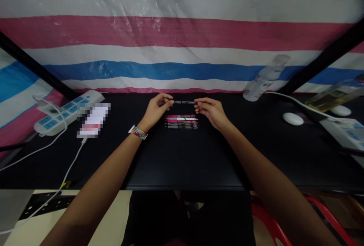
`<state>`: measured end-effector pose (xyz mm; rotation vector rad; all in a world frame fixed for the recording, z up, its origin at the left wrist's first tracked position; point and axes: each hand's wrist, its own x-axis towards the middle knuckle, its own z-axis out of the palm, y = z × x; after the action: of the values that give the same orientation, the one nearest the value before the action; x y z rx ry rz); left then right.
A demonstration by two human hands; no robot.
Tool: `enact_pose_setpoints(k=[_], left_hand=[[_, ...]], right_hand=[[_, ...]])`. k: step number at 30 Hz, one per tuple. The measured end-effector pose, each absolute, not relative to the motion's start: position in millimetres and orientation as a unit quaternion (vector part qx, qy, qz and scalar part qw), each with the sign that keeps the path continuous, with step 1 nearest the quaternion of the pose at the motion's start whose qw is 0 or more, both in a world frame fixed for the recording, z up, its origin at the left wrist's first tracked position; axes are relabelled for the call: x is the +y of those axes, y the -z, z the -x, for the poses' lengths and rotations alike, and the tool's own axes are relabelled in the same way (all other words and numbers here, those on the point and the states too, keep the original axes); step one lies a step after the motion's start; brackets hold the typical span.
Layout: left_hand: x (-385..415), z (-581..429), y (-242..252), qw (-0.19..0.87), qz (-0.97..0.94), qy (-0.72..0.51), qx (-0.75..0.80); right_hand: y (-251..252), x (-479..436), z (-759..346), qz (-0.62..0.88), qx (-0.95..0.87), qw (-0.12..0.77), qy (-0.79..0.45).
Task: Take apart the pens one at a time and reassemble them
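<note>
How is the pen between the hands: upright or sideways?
Sideways, not upright: the pen stretches from the left hand to the right hand, roughly parallel to the row of pens. Contact with the table: cannot tell.

Dark pen (pixel 184 102), black table (pixel 184 162), striped sheet (pixel 170 32)

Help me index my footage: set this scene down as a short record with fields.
Left hand: the left hand pinches the left end of a slim dark pen
Right hand: the right hand grasps its right end
Left wrist: multicoloured patterned band
Nearer the body: row of slim pink, white and dark pens lying side by side
Surface: flat black tabletop
Left side: long white power strip with blue sockets
Right side: clear plastic bottle, smooth white oval object
Backdrop: blue, white and red striped plastic sheet
</note>
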<state>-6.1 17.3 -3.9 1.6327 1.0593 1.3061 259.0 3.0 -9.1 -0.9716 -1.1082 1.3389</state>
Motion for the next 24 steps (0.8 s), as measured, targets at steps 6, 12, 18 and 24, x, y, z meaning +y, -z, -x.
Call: enact_pose_setpoints(k=[6,12,18,24], left_hand=[[19,6,6,0.37,-0.658,-0.524,0.396],[22,6,13,0.384,-0.644,-0.514,0.416],[22,6,15,0.319,-0.642,-0.55,0.428],[20,7,13,0.355,-0.657,-0.527,0.406]], right_hand=[[9,2,-257,0.402,-0.46,0.55,-0.569],[11,3,-257,0.408,-0.463,0.545,-0.567],[15,5,-257,0.403,-0.451,0.559,-0.567],[16,5,-256,0.396,-0.462,0.554,-0.568]])
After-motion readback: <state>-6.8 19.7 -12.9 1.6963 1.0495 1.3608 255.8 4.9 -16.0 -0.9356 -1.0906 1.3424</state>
